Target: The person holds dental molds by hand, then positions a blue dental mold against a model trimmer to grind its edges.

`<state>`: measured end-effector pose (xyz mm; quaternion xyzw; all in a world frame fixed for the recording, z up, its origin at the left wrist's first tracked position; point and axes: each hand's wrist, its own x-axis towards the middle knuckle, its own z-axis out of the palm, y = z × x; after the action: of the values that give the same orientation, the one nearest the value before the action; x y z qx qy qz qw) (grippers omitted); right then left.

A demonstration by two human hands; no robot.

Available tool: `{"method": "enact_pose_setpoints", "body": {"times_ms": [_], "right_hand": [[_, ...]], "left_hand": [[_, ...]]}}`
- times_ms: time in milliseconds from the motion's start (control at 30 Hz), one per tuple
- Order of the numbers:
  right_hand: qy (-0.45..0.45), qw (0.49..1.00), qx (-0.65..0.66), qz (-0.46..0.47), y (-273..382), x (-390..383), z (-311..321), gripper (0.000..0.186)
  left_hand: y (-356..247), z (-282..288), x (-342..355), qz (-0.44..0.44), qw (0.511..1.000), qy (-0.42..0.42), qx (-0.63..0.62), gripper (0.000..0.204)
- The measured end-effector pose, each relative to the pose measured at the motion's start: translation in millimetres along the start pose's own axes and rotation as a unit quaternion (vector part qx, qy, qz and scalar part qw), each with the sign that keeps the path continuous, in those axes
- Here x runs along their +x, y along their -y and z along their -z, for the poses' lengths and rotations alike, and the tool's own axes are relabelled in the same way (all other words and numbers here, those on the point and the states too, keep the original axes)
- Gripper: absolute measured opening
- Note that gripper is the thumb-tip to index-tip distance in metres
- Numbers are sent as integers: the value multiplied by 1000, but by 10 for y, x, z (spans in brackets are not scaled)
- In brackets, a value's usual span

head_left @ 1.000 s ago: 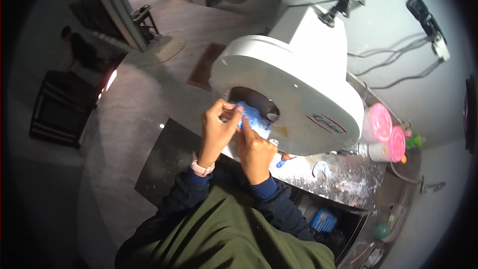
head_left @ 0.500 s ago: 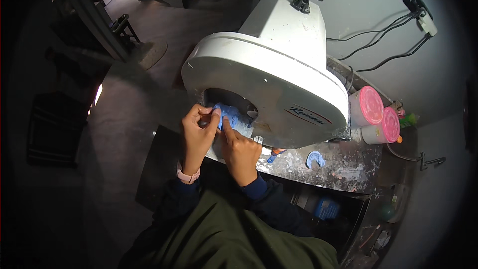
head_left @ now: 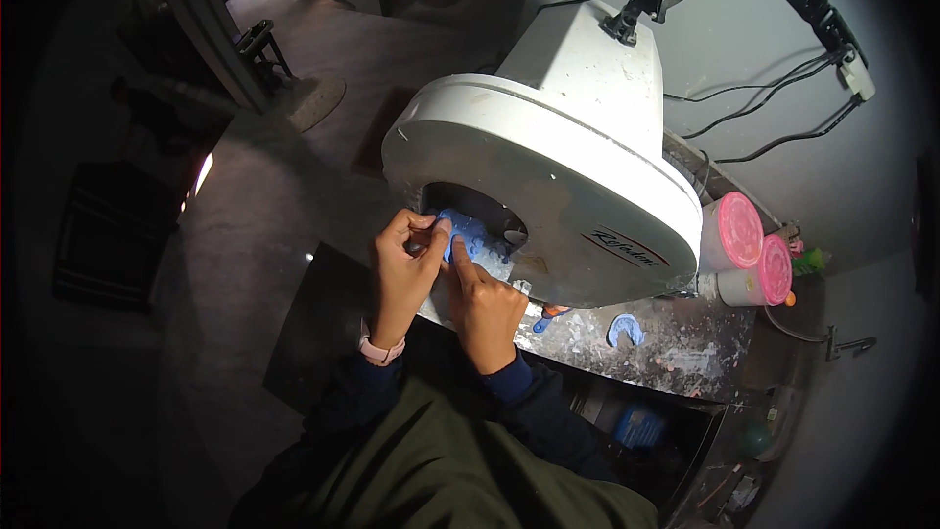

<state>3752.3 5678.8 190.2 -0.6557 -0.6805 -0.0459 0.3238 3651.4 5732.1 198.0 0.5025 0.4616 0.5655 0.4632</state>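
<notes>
At the round opening of a white machine point(head_left: 431, 142), my left hand point(head_left: 404, 264) pinches a blue dental piece point(head_left: 456, 225) between thumb and fingers. My right hand point(head_left: 487, 313) is beside it, index finger stretched up against the near side of the same piece and the other fingers curled. Part of the piece is covered by my fingers, so its full shape is hidden. Blue bits and whitish residue point(head_left: 493, 263) lie in the opening just past my fingers.
A blue horseshoe-shaped dental piece point(head_left: 626, 330) lies on the stained worktop point(head_left: 685, 358), right of a blue-and-orange handled tool point(head_left: 548, 319). Two tubs with pink lids point(head_left: 738, 230) stand beside the machine. Cables point(head_left: 774, 150) hang from a power strip; a tap point(head_left: 850, 345) is at far right.
The whole view has shifted, so machine and worktop sit slightly farther right and lower. Both hands stay at the blue dental piece with nearly the same hold.
</notes>
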Motion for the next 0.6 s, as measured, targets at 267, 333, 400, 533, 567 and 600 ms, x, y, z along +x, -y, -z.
{"method": "enact_pose_setpoints", "body": {"times_ms": [267,333,400,533,567,600], "right_hand": [[9,1000,-10,2,28,10,-43,38],[9,1000,-16,0,19,14,-57,39],[9,1000,-24,5,22,35,-73,39],[33,999,-38,19,45,27,-60,38],[31,999,-37,15,47,23,-70,39],[28,999,-36,11,51,24,-74,39]], "left_hand": [[-9,-4,11,4,1000,-15,11,11],[-2,-13,28,6,1000,-17,8,13],[-22,-2,60,7,999,-1,40,12],[75,9,72,-18,999,-10,50,12],[73,10,69,-15,999,-8,46,12],[69,11,68,-11,999,-5,41,12]]}}
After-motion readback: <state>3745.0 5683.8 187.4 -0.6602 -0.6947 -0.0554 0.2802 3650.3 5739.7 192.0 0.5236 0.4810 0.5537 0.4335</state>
